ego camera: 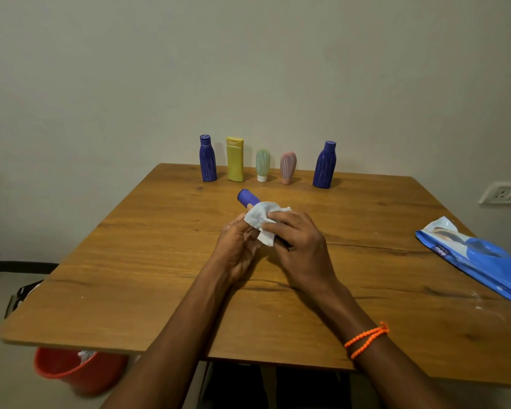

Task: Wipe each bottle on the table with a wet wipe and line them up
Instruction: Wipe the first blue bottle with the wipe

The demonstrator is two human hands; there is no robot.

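I had a blue bottle point(247, 197) lying across both hands above the middle of the surface point(130, 261), its capped end pointing away from me toward the far row. My left hand point(239, 246) cradled it from below, fingers curled up around the body, while my right hand point(298, 243) pressed the wet wipe point(261, 218) over it, fingers closed on the white cloth and the bottle beneath. Five bottles stood upright along the far edge: a blue bottle at the left end point(208, 158), a yellow bottle point(235, 159), a green tube point(262, 165) and a pink tube point(288, 167) resting on their caps, and another blue bottle at the right end point(324, 165) set a little apart from the rest. I judged those five done and placed, since they were already in line, so the one in my hands looked like the last, with only its wiping and its place in the row left. I could not read any label on the bottles. The blue wipes pack point(478, 258) lay flat at my right near the edge, and on it I could make out the word "mee". An orange bucket point(71, 370) sat on the floor under the near left corner, something white inside it.
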